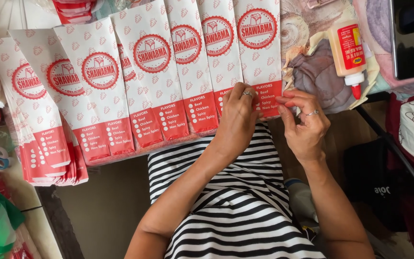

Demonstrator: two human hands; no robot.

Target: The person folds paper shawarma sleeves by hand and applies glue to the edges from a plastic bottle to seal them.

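Our left hand [238, 112] and right hand [305, 122] both pinch the bag's [260, 57] near end, its length running away from us.

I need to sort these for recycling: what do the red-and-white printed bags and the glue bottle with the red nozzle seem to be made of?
The printed bags look like thin matte paper: they lie flat, overlap in crisp-edged sheets, and show no gloss. Both hands, left hand and right hand, press the bottom edge of the rightmost bag. The glue bottle seems to be soft translucent plastic with a glossy label and a red nozzle; likely squeezable.
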